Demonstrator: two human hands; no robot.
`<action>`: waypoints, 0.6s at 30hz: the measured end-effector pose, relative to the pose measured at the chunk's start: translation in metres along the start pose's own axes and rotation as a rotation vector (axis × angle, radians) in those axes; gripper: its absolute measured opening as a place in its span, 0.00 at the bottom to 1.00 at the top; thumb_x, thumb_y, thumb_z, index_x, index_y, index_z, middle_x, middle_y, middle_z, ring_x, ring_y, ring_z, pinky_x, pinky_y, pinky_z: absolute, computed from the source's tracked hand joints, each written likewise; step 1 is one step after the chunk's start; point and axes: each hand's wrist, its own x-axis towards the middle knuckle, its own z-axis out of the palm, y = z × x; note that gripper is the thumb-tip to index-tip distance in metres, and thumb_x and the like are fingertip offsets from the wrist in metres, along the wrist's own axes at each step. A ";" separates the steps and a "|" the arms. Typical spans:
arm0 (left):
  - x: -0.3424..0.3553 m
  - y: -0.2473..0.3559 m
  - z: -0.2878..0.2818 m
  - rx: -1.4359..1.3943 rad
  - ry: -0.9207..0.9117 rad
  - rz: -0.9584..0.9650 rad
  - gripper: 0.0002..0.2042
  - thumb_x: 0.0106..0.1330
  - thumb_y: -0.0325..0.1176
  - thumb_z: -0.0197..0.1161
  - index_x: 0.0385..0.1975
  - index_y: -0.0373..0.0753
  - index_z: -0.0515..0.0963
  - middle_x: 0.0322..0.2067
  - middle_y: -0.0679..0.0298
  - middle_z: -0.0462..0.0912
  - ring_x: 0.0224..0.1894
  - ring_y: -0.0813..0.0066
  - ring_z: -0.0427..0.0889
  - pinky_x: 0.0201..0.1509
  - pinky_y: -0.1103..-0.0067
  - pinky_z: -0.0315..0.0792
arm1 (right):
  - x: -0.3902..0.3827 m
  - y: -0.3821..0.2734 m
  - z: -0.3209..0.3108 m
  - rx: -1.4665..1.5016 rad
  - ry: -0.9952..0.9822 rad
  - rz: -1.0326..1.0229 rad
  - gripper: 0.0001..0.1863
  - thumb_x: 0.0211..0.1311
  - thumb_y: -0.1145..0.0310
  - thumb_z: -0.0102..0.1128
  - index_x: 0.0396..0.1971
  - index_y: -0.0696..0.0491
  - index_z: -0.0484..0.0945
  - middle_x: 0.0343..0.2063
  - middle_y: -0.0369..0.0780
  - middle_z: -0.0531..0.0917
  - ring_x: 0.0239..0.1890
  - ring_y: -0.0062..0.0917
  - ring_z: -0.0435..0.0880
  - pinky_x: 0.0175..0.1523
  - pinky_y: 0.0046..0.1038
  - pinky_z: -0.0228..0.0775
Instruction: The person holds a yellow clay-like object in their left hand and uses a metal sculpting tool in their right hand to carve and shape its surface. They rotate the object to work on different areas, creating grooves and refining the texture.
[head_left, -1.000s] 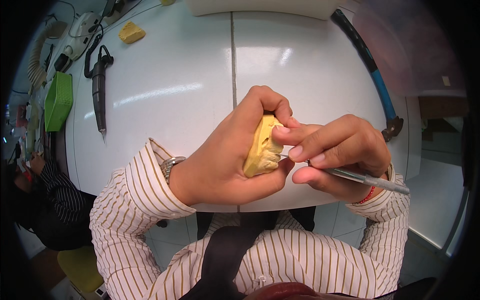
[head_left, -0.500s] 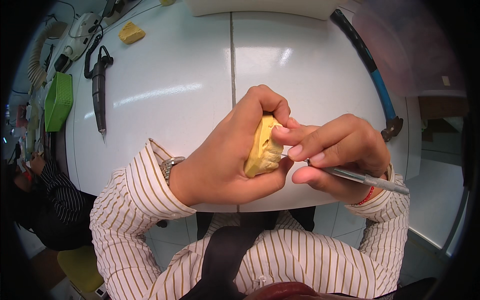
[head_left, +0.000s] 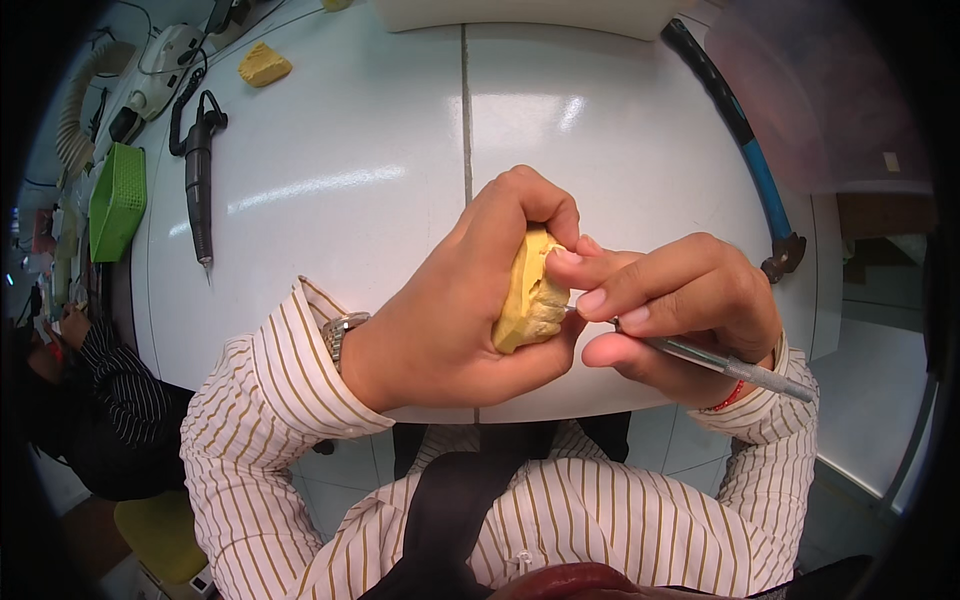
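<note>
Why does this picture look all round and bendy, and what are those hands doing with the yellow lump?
The camera sits on the person's head and looks down, and its wide lens bends straight edges. The left hand grips a yellow plaster model of teeth. The right hand holds a thin silver metal tool against it. On the white table lie a black pen-shaped handpiece with a cable, another yellow plaster piece, a green basket and a hammer with a blue and black handle.

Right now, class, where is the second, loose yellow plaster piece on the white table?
In the head view, the loose yellow plaster piece lies at the table's far left, beside the handpiece cable, well away from both hands.
</note>
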 end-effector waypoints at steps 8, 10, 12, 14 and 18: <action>0.000 0.005 0.004 -0.040 0.076 -0.005 0.24 0.49 0.23 0.62 0.45 0.34 0.59 0.38 0.58 0.65 0.39 0.68 0.72 0.42 0.77 0.67 | 0.000 0.003 0.000 -0.097 -0.036 -0.050 0.15 0.47 0.82 0.66 0.31 0.57 0.69 0.33 0.44 0.78 0.47 0.37 0.80 0.56 0.41 0.71; 0.003 0.004 0.003 -0.023 0.082 0.007 0.23 0.50 0.24 0.62 0.45 0.34 0.59 0.37 0.59 0.66 0.39 0.68 0.72 0.43 0.77 0.67 | -0.001 0.007 -0.001 -0.096 0.008 -0.079 0.14 0.49 0.80 0.65 0.32 0.56 0.68 0.34 0.43 0.78 0.45 0.35 0.81 0.55 0.39 0.72; 0.007 -0.004 0.009 -0.070 0.102 0.008 0.23 0.51 0.25 0.62 0.44 0.35 0.59 0.36 0.59 0.66 0.38 0.69 0.72 0.42 0.78 0.67 | 0.000 0.010 0.000 -0.062 0.171 -0.065 0.12 0.50 0.79 0.66 0.31 0.56 0.70 0.34 0.43 0.79 0.42 0.31 0.82 0.51 0.32 0.75; 0.010 0.008 0.005 -0.056 0.067 -0.103 0.21 0.53 0.28 0.62 0.44 0.36 0.60 0.35 0.62 0.65 0.34 0.74 0.69 0.39 0.82 0.65 | 0.004 0.018 -0.010 -0.092 0.261 -0.132 0.10 0.53 0.79 0.63 0.32 0.56 0.70 0.34 0.42 0.78 0.41 0.26 0.82 0.50 0.28 0.76; 0.011 0.002 0.004 -0.231 0.031 -0.183 0.16 0.58 0.37 0.57 0.41 0.42 0.61 0.37 0.67 0.62 0.38 0.82 0.64 0.37 0.85 0.64 | 0.013 0.033 -0.017 -0.120 0.440 -0.105 0.07 0.58 0.76 0.60 0.31 0.57 0.69 0.33 0.42 0.78 0.34 0.24 0.83 0.40 0.22 0.77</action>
